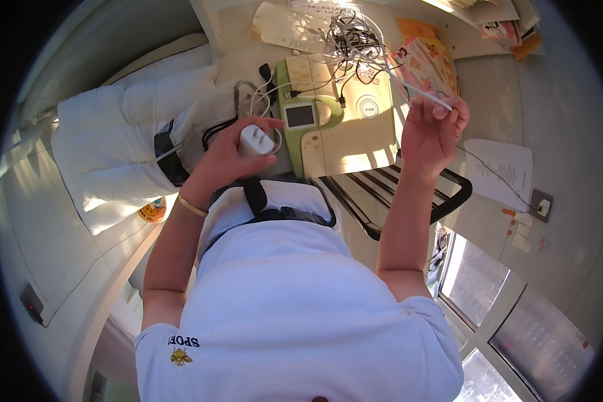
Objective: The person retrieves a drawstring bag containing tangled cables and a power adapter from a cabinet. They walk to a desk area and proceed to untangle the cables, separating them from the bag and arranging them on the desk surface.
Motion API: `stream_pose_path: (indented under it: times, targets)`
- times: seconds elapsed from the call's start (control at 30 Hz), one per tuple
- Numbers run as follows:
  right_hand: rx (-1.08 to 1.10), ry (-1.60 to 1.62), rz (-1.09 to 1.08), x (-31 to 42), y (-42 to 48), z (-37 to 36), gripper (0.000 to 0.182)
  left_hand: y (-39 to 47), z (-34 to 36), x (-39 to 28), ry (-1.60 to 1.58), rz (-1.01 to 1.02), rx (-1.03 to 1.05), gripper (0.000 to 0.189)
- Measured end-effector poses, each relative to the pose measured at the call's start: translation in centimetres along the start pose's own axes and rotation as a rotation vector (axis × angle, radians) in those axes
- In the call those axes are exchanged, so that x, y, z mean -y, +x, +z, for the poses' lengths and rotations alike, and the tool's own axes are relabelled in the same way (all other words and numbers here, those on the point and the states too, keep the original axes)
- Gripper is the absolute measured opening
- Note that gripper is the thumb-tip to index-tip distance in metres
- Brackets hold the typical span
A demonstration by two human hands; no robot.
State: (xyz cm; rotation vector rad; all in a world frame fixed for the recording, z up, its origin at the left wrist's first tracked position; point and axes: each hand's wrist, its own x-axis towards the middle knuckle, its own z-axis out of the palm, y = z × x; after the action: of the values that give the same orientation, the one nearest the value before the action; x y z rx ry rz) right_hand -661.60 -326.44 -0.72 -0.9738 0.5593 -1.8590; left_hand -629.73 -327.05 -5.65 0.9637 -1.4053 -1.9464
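My left hand [222, 157] is around a white charger plug [256, 139], its two metal prongs facing up. Behind the plug a loop of white cable shows by the fingers. Out to the right, my right hand [429, 135] is raised and pinches a white cable [416, 89]. From there the cable runs back to a tangled heap of black and white cables [354, 37]. Between my hands lies a cream and green case [349, 140] with a small dark screen [300, 116]. USB plugs [291, 94] of black leads rest on it.
White folded bedding [115, 130] is stacked at the left. Behind the case are an illustrated booklet [422, 65] and crumpled plastic packaging [291, 27]. A black metal rack [462, 188] sticks out at right, near a wall socket [540, 206] with a cord and a printed sheet [502, 173].
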Motion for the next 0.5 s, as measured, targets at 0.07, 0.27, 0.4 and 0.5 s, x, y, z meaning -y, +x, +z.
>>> stream_pose_path:
  times: [0.07,0.27,0.4,0.5]
  targets:
    - [0.143,-0.010,-0.050,0.4,-0.2,2.1,0.019,0.4,0.7,-0.8,-0.377,-0.081,0.126,0.032]
    - [0.420,0.032,0.069,0.3,-4.4,6.3,0.011,2.3,2.8,-1.5,-1.186,0.078,0.451,0.040]
    - [0.444,-0.120,0.290,0.5,-6.6,5.6,0.009,2.2,1.6,-0.9,-1.347,0.223,0.264,0.033]
    - [0.403,-0.212,0.365,0.4,-7.2,2.8,0.014,2.1,-0.6,0.7,-1.365,0.266,0.202,0.025]
